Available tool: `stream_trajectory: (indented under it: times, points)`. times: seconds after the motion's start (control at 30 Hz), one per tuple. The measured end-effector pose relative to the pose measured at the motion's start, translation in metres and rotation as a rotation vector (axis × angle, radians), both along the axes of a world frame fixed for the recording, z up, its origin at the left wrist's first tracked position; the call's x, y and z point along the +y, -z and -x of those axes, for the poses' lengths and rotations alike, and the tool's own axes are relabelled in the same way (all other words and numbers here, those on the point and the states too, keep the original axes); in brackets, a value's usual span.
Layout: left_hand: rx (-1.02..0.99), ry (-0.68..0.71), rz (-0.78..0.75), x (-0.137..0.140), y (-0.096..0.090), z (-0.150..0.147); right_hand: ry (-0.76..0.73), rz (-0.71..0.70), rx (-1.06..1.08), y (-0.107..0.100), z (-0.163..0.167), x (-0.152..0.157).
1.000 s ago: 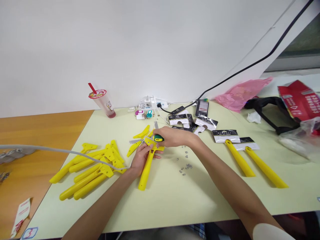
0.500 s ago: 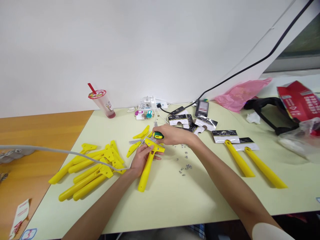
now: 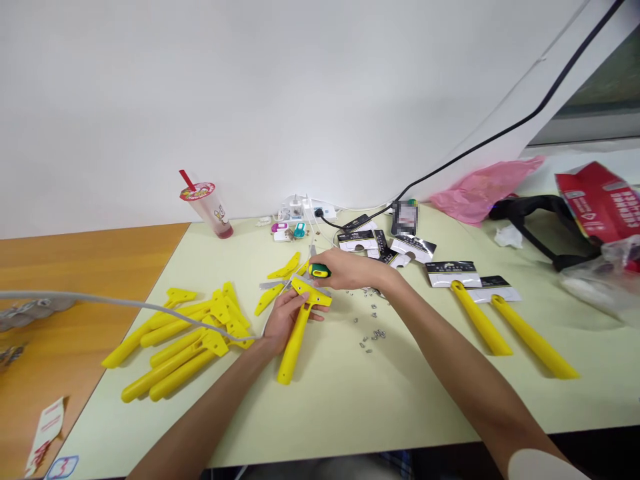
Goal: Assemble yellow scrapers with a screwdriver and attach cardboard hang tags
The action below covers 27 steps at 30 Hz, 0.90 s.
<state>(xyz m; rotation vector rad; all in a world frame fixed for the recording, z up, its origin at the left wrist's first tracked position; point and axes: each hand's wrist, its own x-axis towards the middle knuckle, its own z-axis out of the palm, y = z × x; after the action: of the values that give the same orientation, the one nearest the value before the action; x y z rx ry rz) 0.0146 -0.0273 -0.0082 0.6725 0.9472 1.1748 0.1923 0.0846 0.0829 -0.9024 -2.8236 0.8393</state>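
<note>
My left hand (image 3: 281, 325) is closed around the head of a yellow scraper (image 3: 296, 340), whose handle points down toward the table's front edge. Screws sit in the holes of its wide head. Gripped in my right hand (image 3: 350, 268) is a screwdriver with a green and yellow handle (image 3: 320, 270), right above the scraper head; its tip is hidden. Just behind my hands lie loose yellow blade covers (image 3: 284, 265) and thin metal blades (image 3: 270, 285). Small screws (image 3: 380, 334) are scattered to the right of the scraper.
Several yellow scraper handles (image 3: 170, 372) are piled on the left. Two carded scrapers (image 3: 480, 317) lie at right, with loose header cards (image 3: 357, 240) behind. A tilted plastic cup (image 3: 213, 210), a power strip (image 3: 325, 212) and a pink bag (image 3: 483, 190) line the wall. A grey cable (image 3: 125, 302) crosses the left foreground.
The whole view has shifted very slightly, so things appear a little further right. Both hands keep their hold on the scraper and the screwdriver.
</note>
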Motion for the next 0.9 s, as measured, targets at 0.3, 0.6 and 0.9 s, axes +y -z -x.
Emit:
stream_trajectory:
  times: [0.3,0.6,0.9]
  points:
    - [-0.027,0.025,-0.008,-0.0003,0.0032,0.0014,-0.032,0.034,0.016,0.0045,-0.0011,0.0022]
    - [-0.022,0.016,-0.011,0.0003,0.0015,0.0007,-0.030,0.034,-0.025,0.0040,-0.0041,0.0031]
    - [-0.010,0.005,-0.009,0.0006,0.0003,0.0005,-0.043,0.031,-0.003,0.0052,-0.0047,0.0042]
